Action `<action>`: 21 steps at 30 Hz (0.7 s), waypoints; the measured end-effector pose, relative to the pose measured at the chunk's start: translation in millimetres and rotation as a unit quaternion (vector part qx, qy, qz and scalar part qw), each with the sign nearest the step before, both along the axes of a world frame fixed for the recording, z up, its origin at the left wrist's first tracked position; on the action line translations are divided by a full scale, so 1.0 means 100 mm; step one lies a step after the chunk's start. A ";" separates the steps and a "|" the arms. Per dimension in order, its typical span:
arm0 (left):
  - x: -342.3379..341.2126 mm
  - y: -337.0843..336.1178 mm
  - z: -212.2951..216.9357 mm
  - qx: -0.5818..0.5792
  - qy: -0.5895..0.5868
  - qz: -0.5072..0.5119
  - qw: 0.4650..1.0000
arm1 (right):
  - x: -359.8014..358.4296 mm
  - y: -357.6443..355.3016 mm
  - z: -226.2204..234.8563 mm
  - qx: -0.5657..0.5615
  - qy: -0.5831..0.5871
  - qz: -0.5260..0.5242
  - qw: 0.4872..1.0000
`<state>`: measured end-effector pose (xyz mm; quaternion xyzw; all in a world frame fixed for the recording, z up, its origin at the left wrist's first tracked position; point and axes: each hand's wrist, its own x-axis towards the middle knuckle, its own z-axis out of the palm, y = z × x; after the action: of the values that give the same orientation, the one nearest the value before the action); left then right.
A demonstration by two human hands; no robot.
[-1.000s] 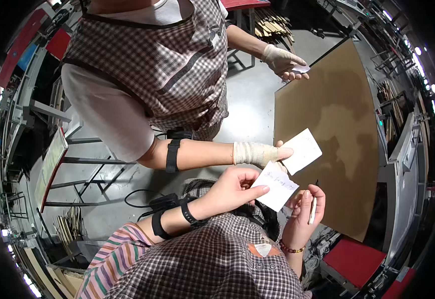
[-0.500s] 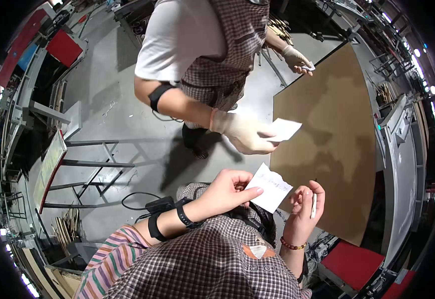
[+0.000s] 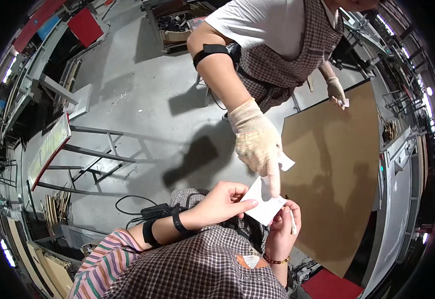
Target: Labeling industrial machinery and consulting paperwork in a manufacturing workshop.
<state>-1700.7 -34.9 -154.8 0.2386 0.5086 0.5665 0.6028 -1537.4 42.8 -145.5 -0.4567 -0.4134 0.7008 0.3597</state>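
Note:
My left hand (image 3: 226,202) pinches a white slip of paper (image 3: 261,213) between thumb and fingers at its left edge. At the slip's right edge, my right hand (image 3: 283,231) has its fingers closed at the paper. A thin white stick-like thing (image 3: 293,227) is tucked in that same hand; its kind I cannot make out. From above, a co-worker's gloved hand (image 3: 260,142) reaches in, its index finger pointing down over the slip and hiding part of it. Another white paper piece (image 3: 286,162) is held in that glove.
A large brown board (image 3: 332,189) lies to the right, near the co-worker's other gloved hand (image 3: 336,92), which holds a small white piece. Metal frame legs (image 3: 98,154) stand at left. A red panel (image 3: 331,285) is at lower right, and thin wood strips (image 3: 56,207) lean at lower left.
The co-worker has shifted right, and the gloved hand has come down with its index finger over my slip. My right hand has moved left to the slip's edge.

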 end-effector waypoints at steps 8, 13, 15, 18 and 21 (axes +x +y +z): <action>-0.55 -0.04 -0.14 -0.040 -0.009 0.041 0.998 | -0.57 0.19 -0.16 -0.001 -0.002 0.071 0.997; -0.87 0.17 -0.17 -0.048 -0.041 0.068 0.996 | -0.96 0.37 -0.08 -0.052 -0.025 0.114 0.992; -0.95 0.30 -0.20 -0.039 -0.055 0.094 0.993 | -1.09 0.50 -0.06 -0.082 -0.011 0.130 0.988; -1.15 0.59 -0.24 0.004 -0.012 0.108 0.994 | -1.30 0.81 -0.15 -0.073 -0.028 0.191 0.979; -1.37 0.77 -0.18 -0.019 0.019 0.112 0.993 | -1.44 1.21 -0.26 -0.022 -0.106 0.372 0.922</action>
<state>-1837.7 42.6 -172.6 0.1791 0.5541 0.6157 0.5308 -1681.9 163.4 -171.4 -0.3496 -0.5735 0.7407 0.0176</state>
